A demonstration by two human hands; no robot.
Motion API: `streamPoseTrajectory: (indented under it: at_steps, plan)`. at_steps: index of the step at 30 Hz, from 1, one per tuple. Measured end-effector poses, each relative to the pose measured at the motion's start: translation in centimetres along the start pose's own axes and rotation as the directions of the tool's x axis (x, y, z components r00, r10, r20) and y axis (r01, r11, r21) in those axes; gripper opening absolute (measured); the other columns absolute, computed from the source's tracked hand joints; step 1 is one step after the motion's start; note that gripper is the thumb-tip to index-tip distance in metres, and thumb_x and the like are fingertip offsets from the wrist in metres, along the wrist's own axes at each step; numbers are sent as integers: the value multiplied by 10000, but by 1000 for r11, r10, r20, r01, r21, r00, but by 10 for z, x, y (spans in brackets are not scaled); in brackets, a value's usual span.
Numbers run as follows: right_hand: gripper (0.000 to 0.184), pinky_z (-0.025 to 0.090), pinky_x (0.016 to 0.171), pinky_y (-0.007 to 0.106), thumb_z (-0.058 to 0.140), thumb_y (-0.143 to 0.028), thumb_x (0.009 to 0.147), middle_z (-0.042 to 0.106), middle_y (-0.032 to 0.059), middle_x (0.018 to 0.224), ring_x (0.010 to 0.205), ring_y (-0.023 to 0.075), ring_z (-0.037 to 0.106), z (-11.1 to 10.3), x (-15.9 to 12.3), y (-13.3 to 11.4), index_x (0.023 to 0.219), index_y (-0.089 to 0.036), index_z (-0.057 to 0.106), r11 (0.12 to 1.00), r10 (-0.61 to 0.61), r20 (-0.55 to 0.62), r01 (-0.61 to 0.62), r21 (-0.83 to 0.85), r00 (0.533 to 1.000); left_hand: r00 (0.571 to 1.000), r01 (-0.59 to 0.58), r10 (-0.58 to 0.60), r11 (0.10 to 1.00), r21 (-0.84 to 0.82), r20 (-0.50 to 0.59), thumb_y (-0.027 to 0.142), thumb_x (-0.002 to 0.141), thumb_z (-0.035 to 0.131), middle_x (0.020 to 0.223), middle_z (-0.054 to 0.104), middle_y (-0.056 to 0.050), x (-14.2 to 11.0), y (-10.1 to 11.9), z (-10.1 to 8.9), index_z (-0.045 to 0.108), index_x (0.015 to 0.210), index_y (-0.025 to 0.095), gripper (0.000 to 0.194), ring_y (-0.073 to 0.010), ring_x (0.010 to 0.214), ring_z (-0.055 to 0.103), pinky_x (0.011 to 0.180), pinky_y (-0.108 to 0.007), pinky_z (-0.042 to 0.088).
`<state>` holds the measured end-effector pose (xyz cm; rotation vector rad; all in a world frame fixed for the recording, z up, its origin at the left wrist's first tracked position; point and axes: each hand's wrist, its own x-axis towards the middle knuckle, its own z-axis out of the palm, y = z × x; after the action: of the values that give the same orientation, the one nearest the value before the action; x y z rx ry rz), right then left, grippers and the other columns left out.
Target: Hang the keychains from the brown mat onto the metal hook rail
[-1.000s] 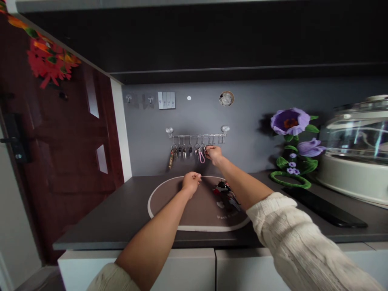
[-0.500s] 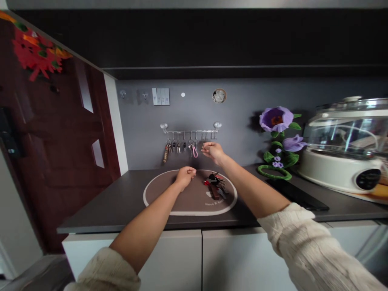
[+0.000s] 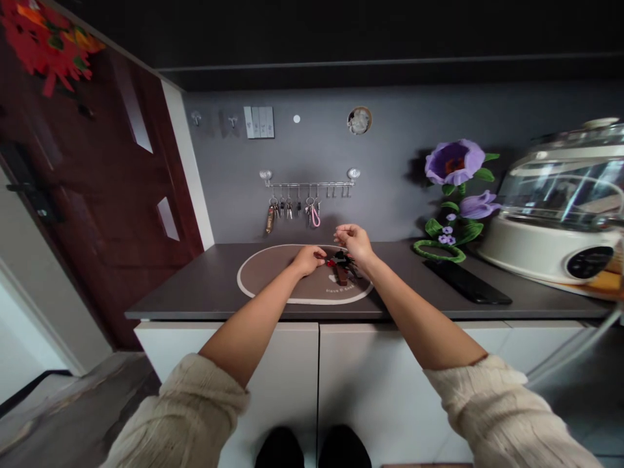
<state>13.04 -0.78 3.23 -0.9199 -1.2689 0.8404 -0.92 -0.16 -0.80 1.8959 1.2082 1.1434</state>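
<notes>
A bunch of keys [image 3: 342, 272] with a dark red-brown fob and a small red piece lies on the right half of an oval brown mat [image 3: 273, 276]. My left hand [image 3: 309, 260] is just left of the bunch, low over the mat, fingers slightly parted and nothing visible in them. Above the bunch's right side is my right hand [image 3: 355, 246], its fingers loosely bent and apart, no object showing. On the wall behind, a hook rail [image 3: 312, 184] carries several keys [image 3: 289, 209], a brown tag [image 3: 270, 219] and a pink loop [image 3: 315, 216]; its right-hand hooks are bare.
A purple flower ornament [image 3: 455, 162] stands on the counter to the right. Beside it are a black phone-like slab [image 3: 468, 282] and a white appliance with a clear lid [image 3: 546, 247]. A dark cabinet [image 3: 341, 32] overhangs the counter; a red-brown door [image 3: 97, 195] is at left.
My right hand has come down from near the hook rail to above the key bunch. My left hand has moved right, closer to the keys, and its fingers have parted. The view tilts lower.
</notes>
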Motion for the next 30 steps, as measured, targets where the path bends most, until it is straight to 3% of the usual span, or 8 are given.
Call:
streamPoseTrajectory:
  at_steps: [3,8,13,17,22,25,30]
  plan:
    - [84,411,501,179,516,-120,693,573,-1,660,535,66,528,-3,-3,7,770,-147,535,995,-60,6,61,-82,998,1000,-14,13,998,61,24,22,590,575,650,594,-10,1,0,3,629,728,118,177,-90,578,483,684,-253,405]
    - [95,415,497,182,500,-125,692,569,7,669,521,64,516,-8,0,18,776,-144,538,982,-62,20,64,-177,998,994,-85,72,981,177,77,92,622,563,571,569,4,4,-1,1,639,672,125,97,-97,541,460,634,-242,392]
    - [114,429,511,194,501,-140,688,579,13,703,514,62,513,-10,3,22,792,-140,548,936,-111,33,116,-331,993,964,-257,220,917,306,153,116,643,540,645,603,-7,9,-4,-2,627,626,133,91,-123,653,501,707,-253,382]
    - [121,440,549,221,488,-148,693,592,24,726,525,74,524,-10,1,21,793,-140,556,881,-178,68,190,-434,982,960,-277,247,906,319,132,152,668,536,700,609,-21,10,-5,-6,612,631,136,86,-134,702,509,730,-263,377]
    - [137,439,628,253,473,-162,701,607,31,724,573,95,536,-10,-3,17,797,-146,569,790,-292,111,305,-531,950,984,-176,179,971,165,-4,158,696,515,657,576,-4,8,-4,-9,578,644,137,84,-118,656,491,700,-259,383]
    - [143,429,675,265,468,-163,701,614,39,724,634,113,545,-9,-5,14,791,-148,579,725,-353,149,370,-581,924,995,-83,83,996,-10,-63,159,717,502,627,551,6,8,-3,-7,554,663,136,78,-104,615,480,683,-263,393]
    - [160,421,687,270,458,-179,712,621,49,748,675,128,549,-8,-6,14,806,-152,584,674,-401,192,430,-600,896,994,42,-79,921,-387,-80,131,756,465,692,575,-12,8,2,-7,523,690,134,88,-94,643,530,707,-279,418]
